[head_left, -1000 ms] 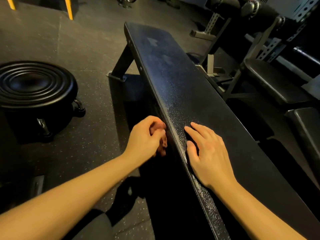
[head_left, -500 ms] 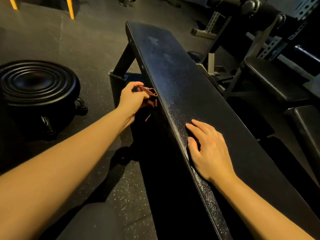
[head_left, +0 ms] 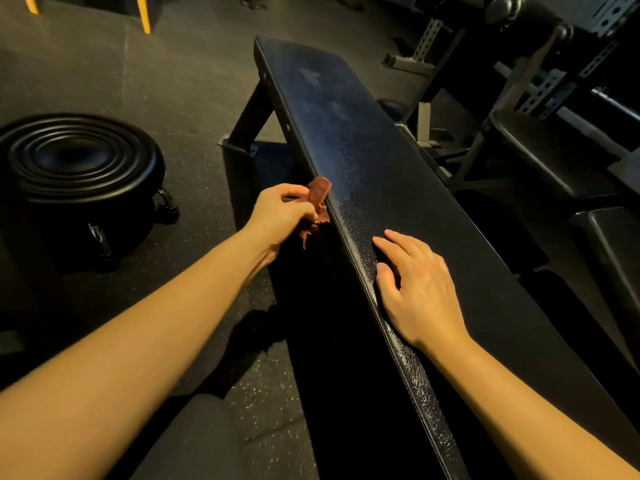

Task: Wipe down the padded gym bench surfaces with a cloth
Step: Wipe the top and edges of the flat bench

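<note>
A long black padded bench runs from the lower right up to the middle of the view. My left hand grips a small reddish-brown cloth and holds it against the bench's left side edge. My right hand lies flat on the top of the pad near that edge, fingers straight and spread, holding nothing. Most of the cloth is hidden by my left hand's fingers.
A round black ribbed disc on a wheeled base stands on the rubber floor at the left. Other padded seats and perforated metal rack posts crowd the right. The bench's metal leg meets the floor at the far left side.
My left hand with the cloth slid along the bench's side edge away from me, then came part of the way back. My right hand stayed on the pad.
</note>
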`<state>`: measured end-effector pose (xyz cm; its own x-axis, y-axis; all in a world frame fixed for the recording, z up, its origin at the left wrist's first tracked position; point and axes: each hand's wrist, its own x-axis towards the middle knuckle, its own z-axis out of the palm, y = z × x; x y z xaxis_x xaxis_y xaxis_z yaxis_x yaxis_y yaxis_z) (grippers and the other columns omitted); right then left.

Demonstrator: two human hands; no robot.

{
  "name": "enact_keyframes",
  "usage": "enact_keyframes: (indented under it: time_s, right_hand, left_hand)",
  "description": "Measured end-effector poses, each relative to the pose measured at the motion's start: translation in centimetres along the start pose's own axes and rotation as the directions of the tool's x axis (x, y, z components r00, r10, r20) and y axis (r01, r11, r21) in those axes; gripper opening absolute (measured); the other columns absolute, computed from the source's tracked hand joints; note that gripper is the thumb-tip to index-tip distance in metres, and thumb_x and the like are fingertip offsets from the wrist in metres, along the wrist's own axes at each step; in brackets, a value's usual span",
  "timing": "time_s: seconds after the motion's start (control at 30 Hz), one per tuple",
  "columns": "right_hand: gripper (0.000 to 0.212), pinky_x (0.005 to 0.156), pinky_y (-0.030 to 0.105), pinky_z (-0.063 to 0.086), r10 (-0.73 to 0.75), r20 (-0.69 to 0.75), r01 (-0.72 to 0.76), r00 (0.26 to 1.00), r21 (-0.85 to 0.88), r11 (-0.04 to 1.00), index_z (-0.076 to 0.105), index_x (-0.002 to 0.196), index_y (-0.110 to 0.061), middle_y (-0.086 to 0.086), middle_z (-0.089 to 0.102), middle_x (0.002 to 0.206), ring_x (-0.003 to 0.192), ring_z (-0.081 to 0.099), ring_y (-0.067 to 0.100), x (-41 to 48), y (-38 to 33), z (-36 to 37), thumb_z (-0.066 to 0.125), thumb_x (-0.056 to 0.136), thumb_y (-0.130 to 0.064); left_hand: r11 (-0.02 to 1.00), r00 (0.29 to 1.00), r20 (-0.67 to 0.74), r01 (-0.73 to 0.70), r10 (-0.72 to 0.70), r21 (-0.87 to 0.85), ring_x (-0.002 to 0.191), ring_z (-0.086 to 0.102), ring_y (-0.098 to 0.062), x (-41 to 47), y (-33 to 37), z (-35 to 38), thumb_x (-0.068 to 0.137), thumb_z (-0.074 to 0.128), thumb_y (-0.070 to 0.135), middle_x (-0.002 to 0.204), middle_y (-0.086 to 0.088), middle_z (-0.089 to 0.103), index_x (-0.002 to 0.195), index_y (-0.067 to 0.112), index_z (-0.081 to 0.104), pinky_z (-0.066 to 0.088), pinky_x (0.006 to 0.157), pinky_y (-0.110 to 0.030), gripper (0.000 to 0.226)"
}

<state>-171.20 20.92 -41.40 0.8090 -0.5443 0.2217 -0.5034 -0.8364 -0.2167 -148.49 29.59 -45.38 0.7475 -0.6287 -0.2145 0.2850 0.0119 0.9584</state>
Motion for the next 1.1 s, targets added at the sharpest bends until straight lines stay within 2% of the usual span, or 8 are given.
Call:
enact_keyframes:
  time_s: [0.17, 0.27, 0.47, 0.67, 0.73, 0.83, 1.0, 1.1]
  right_hand:
    - [0.04, 0.117, 0.035, 0.026, -0.002, -0.008, 0.002, 1.0, -0.001, 1.0, 0.057, 0.143, -0.025, -0.007, 0.049, 0.152, 0.142, 0.037, 0.01, -0.1, -0.1, 0.0, 0.05, 0.103, -0.027]
    - [0.041, 0.117, 0.036, 0.027, 0.0, -0.011, 0.0, 1.0, 0.003, 1.0, 0.057, 0.143, -0.025, -0.007, 0.049, 0.152, 0.142, 0.037, 0.01, 0.0, -0.1, 0.0, 0.05, 0.102, -0.028]
    - [0.041, 0.118, 0.035, 0.027, 0.006, -0.015, -0.006, 1.0, 0.015, 1.0, 0.057, 0.143, -0.026, -0.009, 0.049, 0.152, 0.143, 0.037, 0.009, 0.0, 0.0, 0.0, 0.047, 0.103, -0.031]
    - [0.042, 0.117, 0.035, 0.027, 0.004, -0.029, -0.004, 1.0, 0.003, 1.0, 0.058, 0.141, -0.025, -0.007, 0.05, 0.151, 0.141, 0.038, 0.01, 0.1, 0.1, 0.2, 0.046, 0.102, -0.032]
    - [0.045, 0.116, 0.037, 0.029, -0.001, -0.041, 0.002, 0.999, 0.009, 1.0, 0.06, 0.14, -0.024, -0.006, 0.052, 0.149, 0.14, 0.04, 0.011, 0.0, 0.1, 0.4, 0.044, 0.099, -0.034]
    - [0.042, 0.116, 0.037, 0.03, 0.001, -0.041, 0.0, 0.999, 0.008, 1.0, 0.06, 0.14, -0.024, -0.006, 0.052, 0.149, 0.141, 0.04, 0.011, 0.1, 0.1, 0.3, 0.047, 0.1, -0.032]
    - [0.042, 0.115, 0.034, 0.027, -0.003, -0.035, 0.003, 0.999, 0.013, 1.0, 0.059, 0.141, -0.024, -0.006, 0.051, 0.15, 0.141, 0.038, 0.011, 0.1, 0.2, 0.4, 0.048, 0.101, -0.03]
    - [0.04, 0.115, 0.034, 0.027, 0.0, -0.045, 0.0, 0.999, 0.011, 1.0, 0.06, 0.14, -0.023, -0.005, 0.051, 0.15, 0.141, 0.039, 0.013, 0.1, 0.3, 0.4, 0.051, 0.101, -0.028]
  left_hand:
    - [0.977, 0.993, 0.092, -0.085, 0.068, 0.197, 0.069, 0.063, -0.002, -5.8, -1.8, 1.0, 0.074, 0.074, -0.009, 0.09, 0.0, 0.068, 0.091, 0.021, 0.07, 0.046, 0.062, -0.009, 0.035]
    - [0.982, 0.973, 0.231, -0.042, -0.001, 0.184, 0.075, 0.064, -0.003, -9.6, -4.0, 1.2, 0.068, 0.089, 0.003, 0.091, 0.001, 0.07, 0.089, 0.021, 0.073, 0.047, 0.073, -0.013, 0.033]
    - [0.993, 0.995, -0.046, -0.087, 0.083, -0.078, 0.057, 0.071, -0.031, -4.9, -0.7, 1.7, 0.087, 0.06, -0.019, 0.08, -0.013, 0.077, 0.115, 0.0, 0.056, 0.062, 0.056, -0.043, 0.033]
    - [0.997, 0.996, -0.048, -0.074, 0.076, 0.031, 0.069, 0.075, -0.032, -6.8, -2.0, 2.5, 0.084, 0.076, -0.003, 0.079, -0.011, 0.076, 0.095, 0.009, 0.067, 0.064, 0.07, -0.048, 0.018]
    - [0.998, 0.995, 0.101, -0.03, 0.025, 0.047, 0.057, 0.071, -0.02, -10.8, -4.1, 3.0, 0.084, 0.073, -0.011, 0.066, -0.003, 0.071, 0.088, 0.005, 0.065, 0.061, 0.058, -0.036, 0.018]
    - [0.976, 0.973, 0.232, -0.057, 0.007, 0.21, 0.06, 0.062, 0.003, -14.6, -5.0, 3.1, 0.079, 0.081, -0.005, 0.064, 0.01, 0.068, 0.079, 0.013, 0.071, 0.047, 0.063, -0.012, 0.021]
    - [0.994, 0.992, -0.097, -0.071, 0.079, 0.08, 0.052, 0.065, 0.001, -7.6, -0.4, 2.8, 0.086, 0.072, -0.01, 0.061, 0.008, 0.068, 0.092, 0.004, 0.069, 0.049, 0.056, -0.015, 0.015]
    - [0.999, 0.994, -0.109, -0.035, 0.031, -0.035, 0.051, 0.067, -0.019, -8.6, -0.4, 3.9, 0.089, 0.067, -0.01, 0.068, -0.01, 0.071, 0.096, 0.0, 0.066, 0.055, 0.052, -0.03, 0.012]
